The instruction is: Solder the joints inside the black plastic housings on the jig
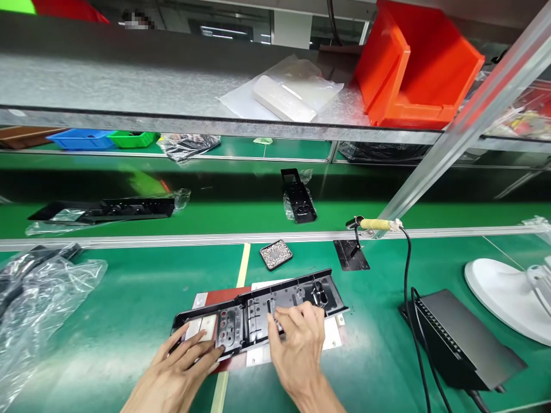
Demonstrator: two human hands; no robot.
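Observation:
A long black plastic housing (pixel 258 321), its ribbed inner side up, lies slightly tilted across a red and white fixture plate (pixel 332 334) on the green bench. My left hand (pixel 183 358) rests on the housing's left end with its fingers stretched out, beside a white block (pixel 209 326) showing in the housing's opening. Over the middle of the housing, my right hand (pixel 299 338) is closed in a pinch. Something small and dark shows at its fingertips; I cannot make out what it is. A small black tray of metal bits (pixel 276 254) sits behind the housing.
A soldering iron (pixel 374 224) rests on its stand, its cable running past a black box (pixel 465 338) at right. Plastic-wrapped black parts (pixel 107 211) lie behind and at left (pixel 47 298). Overhead, a metal shelf (pixel 129 80) carries an orange bin (pixel 422 69).

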